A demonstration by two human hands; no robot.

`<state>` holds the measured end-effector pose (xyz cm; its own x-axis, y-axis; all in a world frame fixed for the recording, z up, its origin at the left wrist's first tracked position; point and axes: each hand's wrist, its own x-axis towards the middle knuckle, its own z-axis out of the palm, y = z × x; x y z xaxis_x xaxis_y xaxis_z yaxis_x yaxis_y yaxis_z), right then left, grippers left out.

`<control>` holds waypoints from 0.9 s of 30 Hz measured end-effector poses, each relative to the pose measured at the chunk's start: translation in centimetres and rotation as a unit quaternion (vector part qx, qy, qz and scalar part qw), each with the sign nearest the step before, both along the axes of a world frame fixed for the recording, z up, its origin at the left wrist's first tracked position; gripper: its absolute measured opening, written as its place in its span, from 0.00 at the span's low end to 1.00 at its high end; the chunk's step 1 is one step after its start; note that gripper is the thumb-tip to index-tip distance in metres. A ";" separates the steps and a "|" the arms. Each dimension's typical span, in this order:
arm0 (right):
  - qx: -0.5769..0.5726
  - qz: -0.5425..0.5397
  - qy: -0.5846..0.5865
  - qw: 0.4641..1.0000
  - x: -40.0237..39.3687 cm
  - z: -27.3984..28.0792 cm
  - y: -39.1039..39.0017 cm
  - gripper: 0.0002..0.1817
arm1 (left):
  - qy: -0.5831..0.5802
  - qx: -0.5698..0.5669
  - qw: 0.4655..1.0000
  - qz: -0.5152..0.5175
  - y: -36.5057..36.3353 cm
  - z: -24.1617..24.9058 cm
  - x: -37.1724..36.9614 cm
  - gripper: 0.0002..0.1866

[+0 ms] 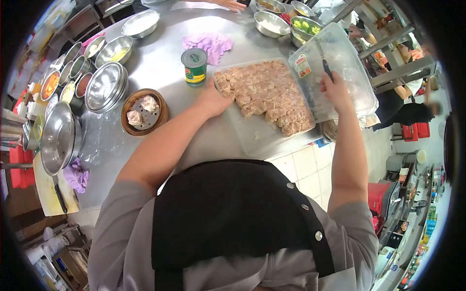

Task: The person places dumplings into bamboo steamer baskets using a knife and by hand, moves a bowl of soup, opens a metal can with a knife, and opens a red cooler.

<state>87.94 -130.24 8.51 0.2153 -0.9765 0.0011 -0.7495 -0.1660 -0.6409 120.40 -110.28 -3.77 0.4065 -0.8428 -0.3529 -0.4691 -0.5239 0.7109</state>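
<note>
A clear plastic tray (241,137) holds packed rows of siu mai dumplings (272,92), with bare plastic at its near left corner. My left hand (217,99) is at the tray's left edge, fingers closed on a siu mai dumpling (223,83) there. In my right hand (335,91) is a narrow-bladed spatula (327,69) with a black handle, its blade pointing up and away. Behind that hand leans a clear plastic lid (347,53) with a label. A round bamboo steamer (162,112) with two siu mai stands left of my left forearm.
A green can (194,68) and a purple cloth (208,46) lie beyond my left hand. Stacked metal bowls (104,87) and several ingredient bowls line the left side. More bowls (272,24) stand at the back right. A knife (60,199) rests on a cutting board (46,194).
</note>
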 end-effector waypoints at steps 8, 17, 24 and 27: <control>-0.141 0.099 0.050 0.984 0.5 3.1 5.0 0.21 | 0.158 -0.068 0.982 0.078 3.6 -1.7 -1.5 0.53; -0.512 -0.007 0.162 0.844 -4.1 3.2 0.8 0.20 | 0.203 -0.083 0.969 0.114 7.1 -0.9 -0.6 0.51; -0.381 0.016 0.075 0.921 -0.6 5.6 3.0 0.19 | 0.251 -0.092 0.955 0.130 8.6 -0.3 0.0 0.46; -0.172 0.143 0.062 0.973 3.8 4.6 8.8 0.18 | 0.184 -0.158 0.963 0.117 8.9 -2.6 0.6 0.45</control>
